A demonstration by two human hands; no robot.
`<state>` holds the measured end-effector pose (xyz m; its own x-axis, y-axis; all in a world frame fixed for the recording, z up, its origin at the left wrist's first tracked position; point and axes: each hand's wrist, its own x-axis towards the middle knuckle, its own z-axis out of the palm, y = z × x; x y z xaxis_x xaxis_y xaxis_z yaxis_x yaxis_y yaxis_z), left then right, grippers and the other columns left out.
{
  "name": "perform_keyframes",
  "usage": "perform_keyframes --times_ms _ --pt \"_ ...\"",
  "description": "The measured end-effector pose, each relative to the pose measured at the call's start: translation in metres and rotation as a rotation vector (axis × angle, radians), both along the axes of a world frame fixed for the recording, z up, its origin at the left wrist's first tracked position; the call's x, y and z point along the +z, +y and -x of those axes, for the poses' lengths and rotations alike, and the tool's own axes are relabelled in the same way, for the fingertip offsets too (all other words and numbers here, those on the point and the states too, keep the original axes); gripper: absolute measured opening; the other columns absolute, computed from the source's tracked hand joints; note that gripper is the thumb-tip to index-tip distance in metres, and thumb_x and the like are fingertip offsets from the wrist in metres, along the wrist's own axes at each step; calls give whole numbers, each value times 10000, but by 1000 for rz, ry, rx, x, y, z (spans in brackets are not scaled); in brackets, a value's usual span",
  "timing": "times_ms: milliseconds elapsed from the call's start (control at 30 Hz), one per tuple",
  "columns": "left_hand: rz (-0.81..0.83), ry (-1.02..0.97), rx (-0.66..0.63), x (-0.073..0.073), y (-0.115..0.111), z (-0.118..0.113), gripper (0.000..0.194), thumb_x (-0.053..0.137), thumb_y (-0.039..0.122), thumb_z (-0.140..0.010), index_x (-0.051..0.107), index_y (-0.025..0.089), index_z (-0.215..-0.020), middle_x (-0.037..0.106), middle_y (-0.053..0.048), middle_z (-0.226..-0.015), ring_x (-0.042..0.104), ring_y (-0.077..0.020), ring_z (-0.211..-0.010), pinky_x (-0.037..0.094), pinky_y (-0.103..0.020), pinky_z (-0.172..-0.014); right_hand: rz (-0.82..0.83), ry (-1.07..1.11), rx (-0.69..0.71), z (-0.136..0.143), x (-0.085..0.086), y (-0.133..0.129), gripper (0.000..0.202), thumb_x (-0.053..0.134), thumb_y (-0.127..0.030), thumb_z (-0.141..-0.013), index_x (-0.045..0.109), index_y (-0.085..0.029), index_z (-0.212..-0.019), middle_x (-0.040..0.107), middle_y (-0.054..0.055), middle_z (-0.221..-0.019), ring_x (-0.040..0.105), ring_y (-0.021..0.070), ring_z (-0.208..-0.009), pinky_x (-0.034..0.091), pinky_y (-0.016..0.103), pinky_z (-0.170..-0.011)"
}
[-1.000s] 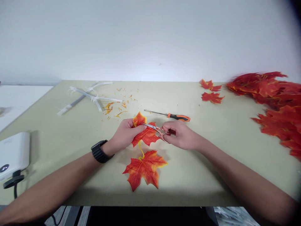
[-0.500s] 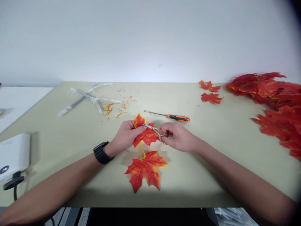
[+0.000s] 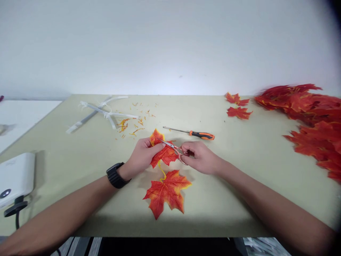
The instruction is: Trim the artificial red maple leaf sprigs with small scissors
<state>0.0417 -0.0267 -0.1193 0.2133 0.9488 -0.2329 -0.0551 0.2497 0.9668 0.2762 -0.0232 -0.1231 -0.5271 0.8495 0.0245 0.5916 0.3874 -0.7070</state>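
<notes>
Between the thumb and fingers of my left hand (image 3: 142, 155) is a red-orange artificial maple leaf (image 3: 165, 155). My right hand (image 3: 200, 156) grips a pair of small scissors (image 3: 179, 152) by their copper-coloured finger loops. The silver blades lie over the leaf, pointing up-left past my left thumb; whether they are parted is hard to make out. A yellow stem (image 3: 161, 170) runs down from the held leaf to a second maple leaf (image 3: 168, 192), which hangs or lies nearer the table's front edge.
An orange-and-black screwdriver (image 3: 201, 135) lies just beyond my hands. Yellow-orange scraps (image 3: 124, 125) and clear plastic ties (image 3: 102, 111) are at back left. Two loose leaves (image 3: 239, 112) and a large leaf pile (image 3: 317, 106) sit right. A white power bank (image 3: 17, 174) is at left.
The scissors and my right hand have shifted very slightly left and down. The lower leaf has swung a little to the right. Both grips stay the same.
</notes>
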Motion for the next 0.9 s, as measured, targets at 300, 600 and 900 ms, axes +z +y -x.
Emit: perform_keyframes --times_ms 300,600,900 --pt "-31 8 44 1 -3 -2 302 797 418 -768 713 128 -754 717 -42 -686 615 -120 -553 472 -215 -519 -92 52 -26 6 -7 -3 312 593 -267 -865 342 -208 -689 451 -33 -659 371 113 -605 270 274 -562" --pt "-97 8 6 2 -3 0 295 804 424 -781 736 138 -786 735 -33 -726 627 -113 -581 494 -208 -543 -110 7 -28 4 0 -5 281 596 -273 -859 382 -208 -690 464 -31 -651 378 111 -588 260 281 -565" --pt "-144 89 -21 1 -2 3 291 767 419 -838 716 137 -788 732 -33 -716 620 -107 -578 475 -194 -529 -103 -10 -11 2 7 -3 338 606 -297 -865 333 -206 -687 413 -38 -650 337 107 -596 255 278 -558"
